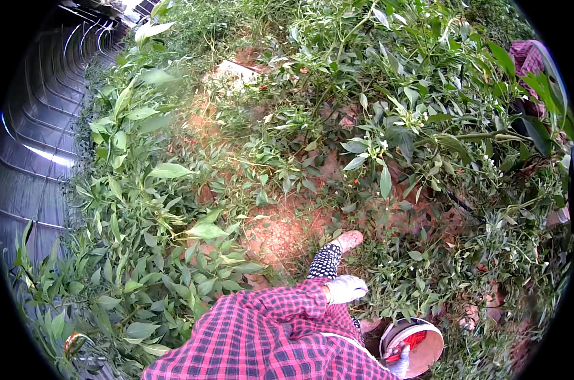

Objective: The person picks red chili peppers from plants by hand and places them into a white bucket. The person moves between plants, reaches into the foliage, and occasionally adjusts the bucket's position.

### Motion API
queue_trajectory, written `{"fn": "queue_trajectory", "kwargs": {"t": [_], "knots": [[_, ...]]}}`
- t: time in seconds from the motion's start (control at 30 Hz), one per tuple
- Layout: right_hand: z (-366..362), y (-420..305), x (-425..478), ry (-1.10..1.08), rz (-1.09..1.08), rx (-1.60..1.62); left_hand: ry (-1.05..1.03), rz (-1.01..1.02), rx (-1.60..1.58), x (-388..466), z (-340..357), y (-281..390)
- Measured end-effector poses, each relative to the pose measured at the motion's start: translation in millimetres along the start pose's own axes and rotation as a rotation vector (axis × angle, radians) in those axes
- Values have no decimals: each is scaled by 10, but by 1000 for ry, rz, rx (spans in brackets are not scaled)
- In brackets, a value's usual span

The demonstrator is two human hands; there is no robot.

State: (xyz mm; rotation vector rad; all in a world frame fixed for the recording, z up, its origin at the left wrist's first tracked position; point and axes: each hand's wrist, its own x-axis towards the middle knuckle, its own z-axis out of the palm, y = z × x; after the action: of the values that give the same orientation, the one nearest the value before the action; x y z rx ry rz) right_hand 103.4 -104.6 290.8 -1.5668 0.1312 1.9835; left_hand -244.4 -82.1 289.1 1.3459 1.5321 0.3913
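My left hand [346,289], in a pale glove, is held in front of my checked shirt with its fingers curled; whether it holds anything cannot be seen. At the lower right, my right hand [400,361], also gloved, reaches into a white bucket [431,349] that leans on its side. Red chili peppers [414,339] lie in the bucket at my right fingertips. Whether my fingers grip any of them is unclear.
Leafy pepper plants [173,280] stand on both sides of reddish bare soil [277,232]. Ribbed plastic sheeting [44,137] curves along the left. Another person's checked sleeve [526,61] shows behind leaves at the upper right. A reddish pepper [74,342] hangs at the lower left.
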Motion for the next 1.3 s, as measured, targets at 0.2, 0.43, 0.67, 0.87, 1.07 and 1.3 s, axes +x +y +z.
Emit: {"fn": "queue_trajectory", "kwargs": {"t": [0.2, 0.43, 0.67, 0.87, 1.07, 1.3], "knots": [[580, 440, 296, 154, 177, 74, -42, -274, -21, 64, -510, -711], [1847, 194, 142, -69, 62, 323, 6, -152, -53, 658, -1309, -531], [878, -5, -41, -207, -112, 674, 4, -518, -530, 693, -1197, -551], [-718, -8, -331, 113, -394, 800, -44, -540, -384, 613, -414, -307], [-1780, 4, -439, 175, -476, 775, -277, -369, -57, 429, 772, 399], [-2739, 333, -817, 297, -358, 672, -226, -87, 128, 189, 1318, 1012]]}}
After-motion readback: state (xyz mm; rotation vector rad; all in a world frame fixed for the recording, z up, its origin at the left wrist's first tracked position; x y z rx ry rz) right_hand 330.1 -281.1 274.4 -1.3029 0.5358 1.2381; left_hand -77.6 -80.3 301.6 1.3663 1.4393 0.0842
